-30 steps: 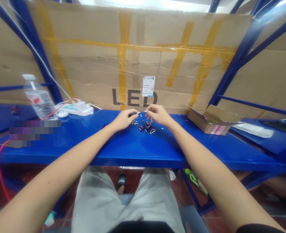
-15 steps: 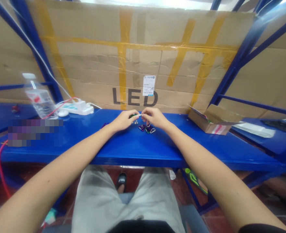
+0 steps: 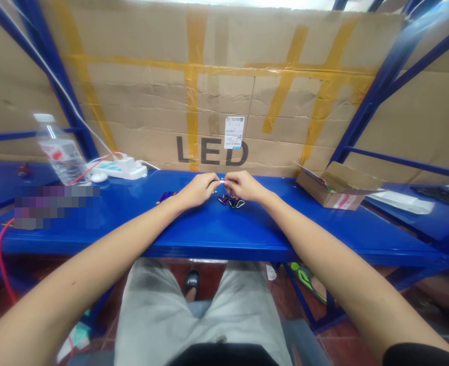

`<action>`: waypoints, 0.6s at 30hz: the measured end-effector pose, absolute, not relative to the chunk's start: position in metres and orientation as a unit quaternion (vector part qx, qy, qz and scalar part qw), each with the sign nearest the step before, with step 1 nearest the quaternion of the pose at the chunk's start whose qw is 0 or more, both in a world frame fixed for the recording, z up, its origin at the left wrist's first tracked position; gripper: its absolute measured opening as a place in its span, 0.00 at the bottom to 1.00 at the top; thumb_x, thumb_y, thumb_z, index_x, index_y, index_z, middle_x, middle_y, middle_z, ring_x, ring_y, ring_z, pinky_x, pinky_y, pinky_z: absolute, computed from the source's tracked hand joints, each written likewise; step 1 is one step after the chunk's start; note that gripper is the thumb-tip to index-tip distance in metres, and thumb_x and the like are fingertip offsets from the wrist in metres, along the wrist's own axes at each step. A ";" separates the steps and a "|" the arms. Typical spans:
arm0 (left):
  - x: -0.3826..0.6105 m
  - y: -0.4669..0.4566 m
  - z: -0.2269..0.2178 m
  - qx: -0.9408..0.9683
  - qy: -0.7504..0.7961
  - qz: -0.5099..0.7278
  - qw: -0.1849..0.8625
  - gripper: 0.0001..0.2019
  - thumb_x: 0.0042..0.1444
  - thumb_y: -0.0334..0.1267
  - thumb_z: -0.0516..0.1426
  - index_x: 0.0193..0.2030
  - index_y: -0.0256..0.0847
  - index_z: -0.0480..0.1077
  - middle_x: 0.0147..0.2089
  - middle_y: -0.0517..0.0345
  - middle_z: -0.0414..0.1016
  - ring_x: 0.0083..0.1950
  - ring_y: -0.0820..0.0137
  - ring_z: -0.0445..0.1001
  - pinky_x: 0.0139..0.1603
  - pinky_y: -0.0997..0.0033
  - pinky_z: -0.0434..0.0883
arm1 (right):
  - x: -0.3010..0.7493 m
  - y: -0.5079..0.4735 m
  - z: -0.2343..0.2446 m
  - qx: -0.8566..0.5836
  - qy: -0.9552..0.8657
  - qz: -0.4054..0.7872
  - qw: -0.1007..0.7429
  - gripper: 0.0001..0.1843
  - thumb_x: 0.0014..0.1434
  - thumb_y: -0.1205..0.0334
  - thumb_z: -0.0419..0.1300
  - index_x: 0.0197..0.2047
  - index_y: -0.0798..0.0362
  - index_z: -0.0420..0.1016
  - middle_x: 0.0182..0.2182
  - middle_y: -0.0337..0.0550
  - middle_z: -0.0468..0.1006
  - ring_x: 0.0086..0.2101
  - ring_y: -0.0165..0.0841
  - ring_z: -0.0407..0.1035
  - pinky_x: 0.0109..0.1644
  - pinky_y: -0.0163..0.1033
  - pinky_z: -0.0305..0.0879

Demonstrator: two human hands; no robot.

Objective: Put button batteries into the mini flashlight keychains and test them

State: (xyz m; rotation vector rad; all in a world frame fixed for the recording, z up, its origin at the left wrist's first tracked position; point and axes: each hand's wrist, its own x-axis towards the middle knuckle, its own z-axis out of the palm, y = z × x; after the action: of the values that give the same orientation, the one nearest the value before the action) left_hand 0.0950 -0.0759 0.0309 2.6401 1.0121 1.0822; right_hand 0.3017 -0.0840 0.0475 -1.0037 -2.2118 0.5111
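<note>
Left hand (image 3: 198, 189) and right hand (image 3: 242, 185) fingertips pinched together on one small metal piece (image 3: 220, 180); coloured clips (image 3: 232, 202) on table (image 3: 216, 229) just below right hand.

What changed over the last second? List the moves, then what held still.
The left hand and right hand closed the small gap between them; their fingertips now meet over a small metal piece above the pile of coloured clips. Whether either hand took fresh hold is too small to tell. Unchanged: the clips on the blue shelf, the cardboard box, the water bottle, the power strip.
</note>
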 end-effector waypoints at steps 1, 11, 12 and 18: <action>0.096 -0.077 0.031 0.873 0.329 0.358 0.048 0.13 0.68 0.43 0.50 0.40 0.40 0.72 0.39 0.51 0.79 0.41 0.63 0.75 0.45 0.64 0.69 | 0.302 -0.084 0.048 -0.386 -0.835 0.222 0.324 0.10 0.61 0.65 0.55 0.27 0.53 0.68 0.20 0.36 0.72 0.19 0.27 0.64 0.25 0.32 0.60; 0.097 -0.080 0.027 0.901 0.244 0.354 -0.065 0.10 0.69 0.36 0.48 0.45 0.38 0.70 0.44 0.45 0.75 0.48 0.61 0.73 0.52 0.60 0.70 | 0.305 -0.092 0.060 -0.364 -0.686 0.546 0.313 0.08 0.51 0.67 0.61 0.23 0.53 0.66 0.14 0.32 0.59 0.15 0.22 0.45 0.16 0.29 0.42; 0.098 -0.081 0.028 0.902 0.239 0.353 -0.074 0.10 0.69 0.36 0.48 0.45 0.38 0.70 0.44 0.45 0.75 0.48 0.61 0.73 0.52 0.59 0.70 | 0.306 -0.092 0.061 -0.361 -0.671 0.572 0.303 0.08 0.51 0.68 0.60 0.23 0.53 0.65 0.14 0.31 0.57 0.15 0.22 0.43 0.16 0.28 0.41; 0.098 -0.085 0.030 0.907 0.223 0.335 -0.122 0.12 0.70 0.35 0.46 0.45 0.37 0.70 0.42 0.44 0.74 0.48 0.59 0.72 0.51 0.59 0.70 | 0.313 -0.084 0.065 -0.353 -0.610 0.670 0.235 0.11 0.54 0.68 0.58 0.23 0.52 0.61 0.15 0.29 0.48 0.17 0.22 0.36 0.16 0.27 0.37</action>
State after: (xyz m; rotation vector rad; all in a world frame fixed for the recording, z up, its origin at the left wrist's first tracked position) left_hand 0.0983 -0.0850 0.0300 3.0955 0.7620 1.1416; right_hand 0.3127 -0.0845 0.0647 -0.9672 -1.6731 1.8374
